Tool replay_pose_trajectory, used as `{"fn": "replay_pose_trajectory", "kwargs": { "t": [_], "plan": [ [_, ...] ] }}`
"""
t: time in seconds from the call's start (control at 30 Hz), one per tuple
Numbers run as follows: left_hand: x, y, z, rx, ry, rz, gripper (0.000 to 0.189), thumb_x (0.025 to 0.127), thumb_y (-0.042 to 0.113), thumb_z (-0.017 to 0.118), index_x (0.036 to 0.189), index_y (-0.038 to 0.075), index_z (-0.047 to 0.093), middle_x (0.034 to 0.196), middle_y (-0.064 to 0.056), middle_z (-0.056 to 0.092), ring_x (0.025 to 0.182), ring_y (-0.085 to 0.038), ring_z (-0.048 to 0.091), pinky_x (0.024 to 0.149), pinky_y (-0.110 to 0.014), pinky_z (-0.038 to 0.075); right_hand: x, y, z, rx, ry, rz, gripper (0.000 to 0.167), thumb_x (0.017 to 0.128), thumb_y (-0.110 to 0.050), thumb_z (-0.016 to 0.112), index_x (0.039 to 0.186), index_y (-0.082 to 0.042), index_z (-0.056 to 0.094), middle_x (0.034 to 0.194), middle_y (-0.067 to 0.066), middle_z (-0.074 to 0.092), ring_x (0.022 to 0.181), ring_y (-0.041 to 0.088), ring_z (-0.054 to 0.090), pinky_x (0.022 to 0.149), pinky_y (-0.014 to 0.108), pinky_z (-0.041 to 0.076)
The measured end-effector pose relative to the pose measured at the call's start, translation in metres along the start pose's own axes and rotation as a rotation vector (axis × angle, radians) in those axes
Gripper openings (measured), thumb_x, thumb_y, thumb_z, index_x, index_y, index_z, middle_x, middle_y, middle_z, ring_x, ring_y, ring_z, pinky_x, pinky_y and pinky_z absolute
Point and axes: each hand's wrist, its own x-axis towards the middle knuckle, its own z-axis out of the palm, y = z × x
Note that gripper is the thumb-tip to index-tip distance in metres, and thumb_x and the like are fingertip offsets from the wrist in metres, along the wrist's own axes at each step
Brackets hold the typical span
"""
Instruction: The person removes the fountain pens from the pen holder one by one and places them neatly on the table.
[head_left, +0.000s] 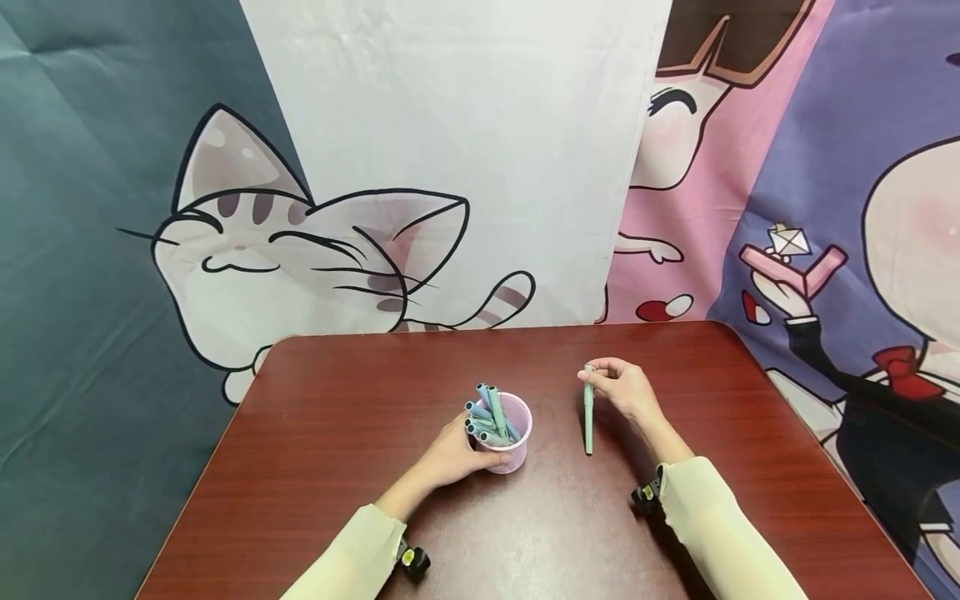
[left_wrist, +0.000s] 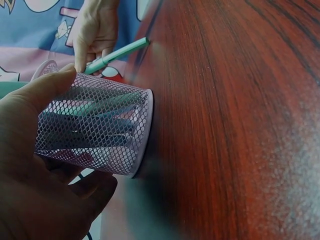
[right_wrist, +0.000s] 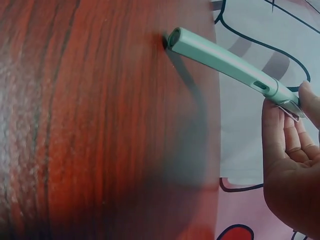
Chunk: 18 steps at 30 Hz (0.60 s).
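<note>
My left hand (head_left: 452, 454) grips a pink mesh pen holder (head_left: 516, 457) round its side, thumb in front. Several blue and green pens (head_left: 497, 412) lean in it, most of them toward the left. In the left wrist view the mesh holder (left_wrist: 95, 122) stands on the table, and the pens show through its wall. To the right of the holder, my right hand (head_left: 624, 389) pinches a light green pen (head_left: 588, 421) by its upper end. The right wrist view shows this pen (right_wrist: 225, 62) with its clip near the fingertips and its other end close to the tabletop.
The reddish-brown wooden table (head_left: 337, 392) has rounded far corners. Behind it hangs a cloth backdrop (head_left: 450, 100) printed with a cartoon cat and figures. A small black camera (head_left: 414, 560) is strapped to the left wrist, another camera (head_left: 645, 497) to the right.
</note>
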Motion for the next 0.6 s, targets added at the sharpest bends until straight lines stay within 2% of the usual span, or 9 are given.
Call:
{"fn": "replay_pose_trajectory", "kwargs": {
  "t": [0.2,0.6],
  "plan": [
    [0.0004,-0.0011,-0.0005,-0.005,0.000,-0.004,0.076,0.071,0.043,0.091,0.135,0.018,0.059,0.119,0.004,0.069,0.115,-0.018,0.063,0.099,-0.044,0.050,0.0039,0.0035,0.0026,0.028,-0.059,0.016,0.048,0.088,-0.035,0.080,0.119,0.001,0.068,0.097,0.007,0.073,0.079,0.016,0.071,0.087,0.042,0.061],
    [0.0006,0.0006,0.0002,0.004,-0.003,-0.026,0.073,0.071,0.044,0.091,0.132,0.017,0.060,0.117,0.004,0.069,0.114,-0.019,0.064,0.099,-0.043,0.050,0.0067,0.0097,0.0078,0.059,-0.123,0.061,0.048,0.090,-0.030,0.079,0.120,0.005,0.066,0.095,0.008,0.072,0.081,0.018,0.072,0.080,0.034,0.062]
  ]
}}
